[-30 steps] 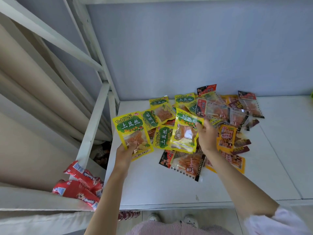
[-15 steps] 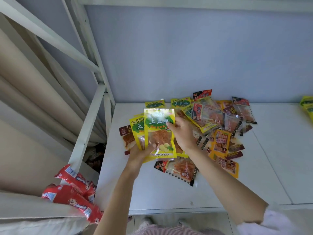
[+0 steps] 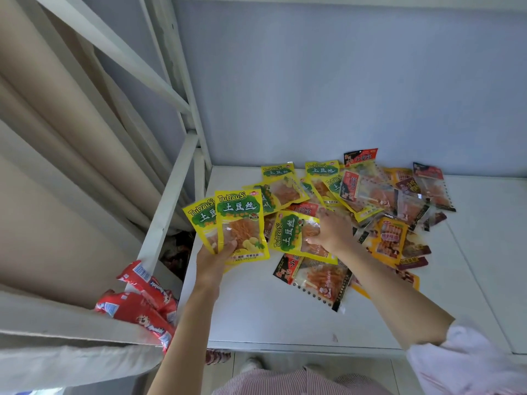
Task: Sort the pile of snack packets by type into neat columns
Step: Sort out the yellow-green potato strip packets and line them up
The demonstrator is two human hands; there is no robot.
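A pile of snack packets point(image 3: 370, 201) lies on the white table point(image 3: 256, 309): yellow-green ones, clear ones with red-black labels, and orange ones. My left hand point(image 3: 212, 256) holds two yellow-green packets point(image 3: 239, 223) fanned upright above the table's left part. My right hand point(image 3: 332, 230) grips another yellow-green packet point(image 3: 291, 233) that lies sideways at the pile's front left. A clear packet with a red-black label point(image 3: 316, 277) lies just in front of it.
A white bed-frame rail point(image 3: 168, 201) runs along the table's left edge. Red snack packets point(image 3: 139, 300) lie on the ledge at the lower left. A blue-grey wall point(image 3: 342, 95) closes the back. The table's front edge is near my legs.
My right hand passed a yellow-green packet to my left hand, which now holds two. The right hand then went back to the pile and took hold of another yellow-green packet.
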